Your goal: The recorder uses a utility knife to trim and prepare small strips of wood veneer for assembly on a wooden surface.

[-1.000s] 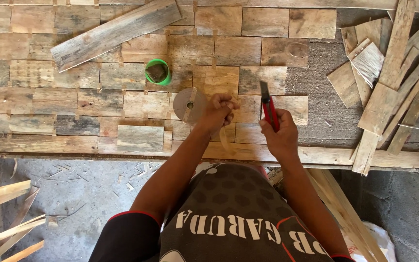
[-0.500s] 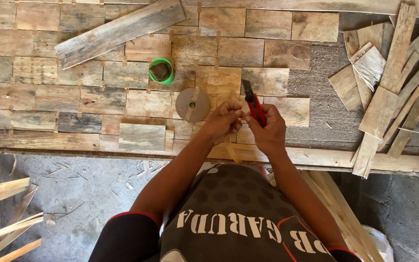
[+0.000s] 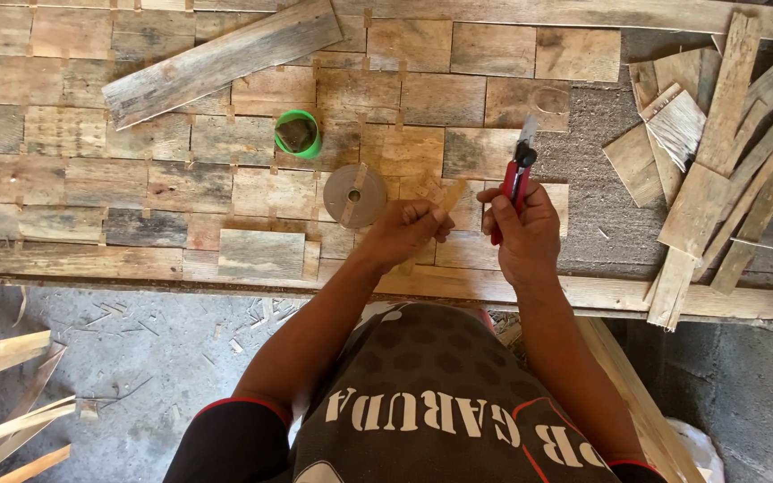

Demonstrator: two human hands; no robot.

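Left hand: the left hand (image 3: 409, 228) is curled narrow around a small wood sliver (image 3: 447, 195), pinching it so its free end pokes up and to the right.
Right hand: the right hand (image 3: 521, 234) is wrapped around a red-handled utility knife (image 3: 517, 174), blade tip pointing away from the person.
Landmark: a round disc-shaped reel (image 3: 354, 195) lies flat on the panel of wooden tiles (image 3: 181, 161).
Sliver's place: just right of the reel, held above the tiles, with the knife just beyond it on the same side.
Green cup: a small green container (image 3: 297, 133) stands up and left of the reel, near it.
Loose plank: a long grey board (image 3: 222, 59) lies slantwise well up and left of the reel.
Offcuts: a heap of wood strips (image 3: 717, 170) lies far right of the reel.
Step in hand: it looks like trimming the sliver with the knife; blade and wood are close, contact unclear.
Next move calls for: a firm pinch and a blade stroke directed away from the holding fingers.
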